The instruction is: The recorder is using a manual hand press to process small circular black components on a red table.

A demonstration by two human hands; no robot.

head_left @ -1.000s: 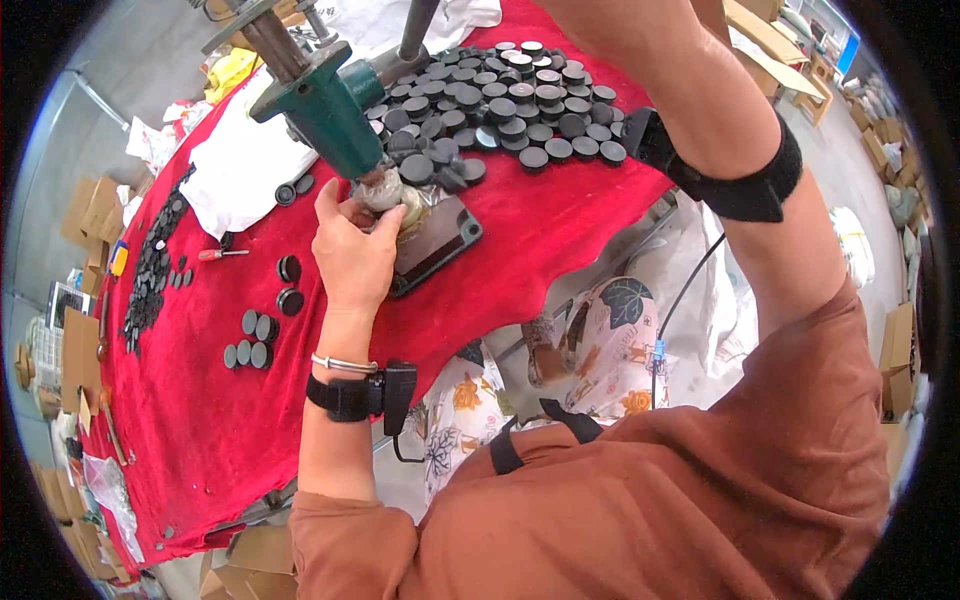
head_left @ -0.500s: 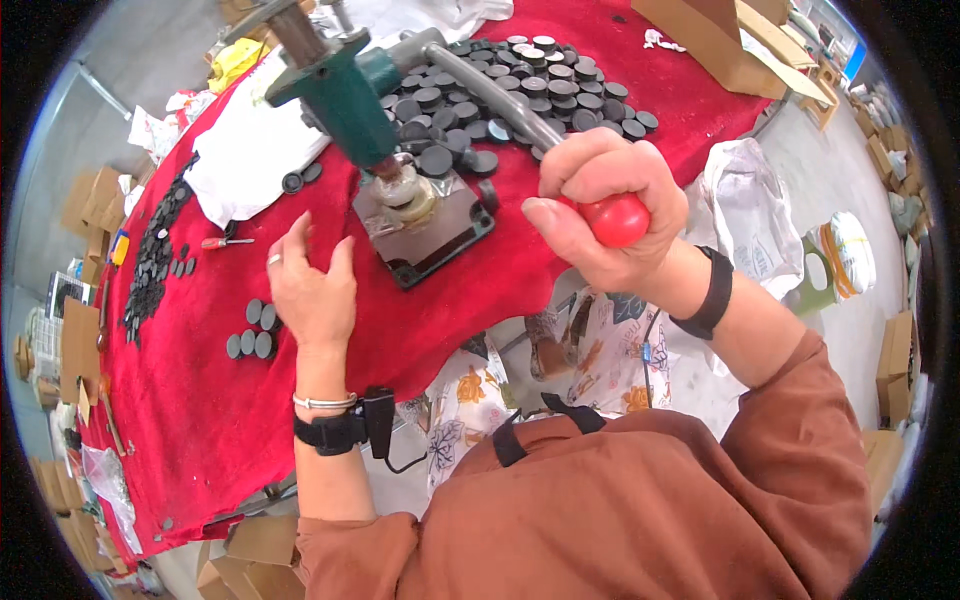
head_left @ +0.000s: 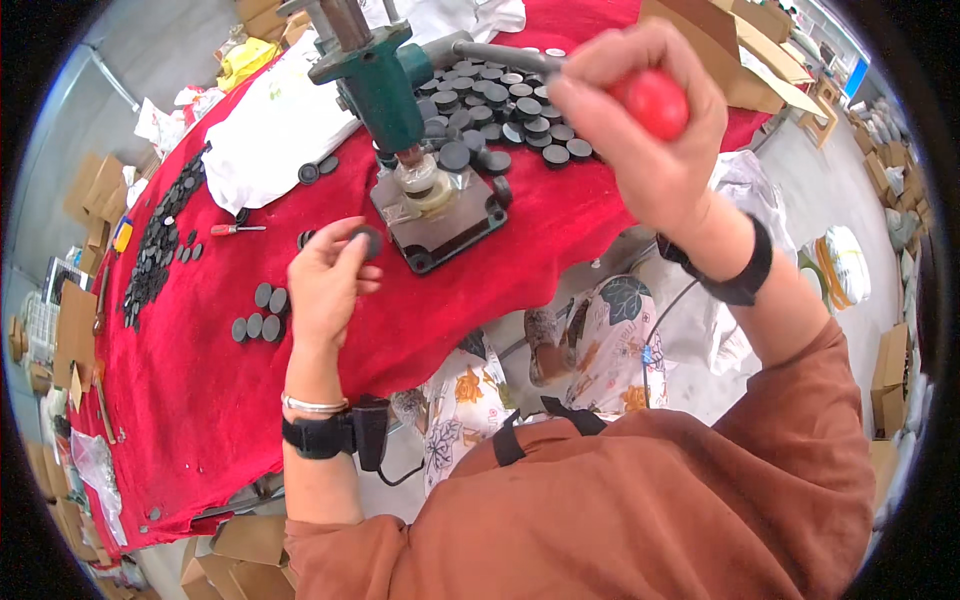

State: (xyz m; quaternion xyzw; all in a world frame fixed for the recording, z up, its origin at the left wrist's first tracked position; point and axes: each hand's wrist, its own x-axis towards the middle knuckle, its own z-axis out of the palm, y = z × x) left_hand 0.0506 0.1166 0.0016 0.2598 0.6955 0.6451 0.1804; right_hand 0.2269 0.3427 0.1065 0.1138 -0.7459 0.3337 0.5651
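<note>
My left hand [head_left: 328, 275] pinches a dark round disc [head_left: 367, 242] between thumb and fingers, just left of the press base. In my right hand [head_left: 645, 125] is the red ball knob [head_left: 656, 104] on the end of the grey lever [head_left: 505, 57]. That lever runs to a green hand press [head_left: 388, 105], whose pale round tooling [head_left: 423, 182] sits over a metal base plate [head_left: 440, 225]. A small group of dark discs [head_left: 262, 313] lies left of my left wrist. Behind the press spreads a large pile of similar discs [head_left: 495, 105].
A red cloth [head_left: 215, 420] covers the table. Small black parts [head_left: 160, 245] lie along its left side, near a screwdriver [head_left: 238, 229] and a white cloth [head_left: 275, 140]. Cardboard boxes [head_left: 715, 55] stand at the far right, and a white sack [head_left: 745, 190] hangs beyond my right forearm.
My left hand has gone from spread fingers to a pinch on a disc. My right hand has risen with the knob, swinging the lever up. The whole view has shifted slightly.
</note>
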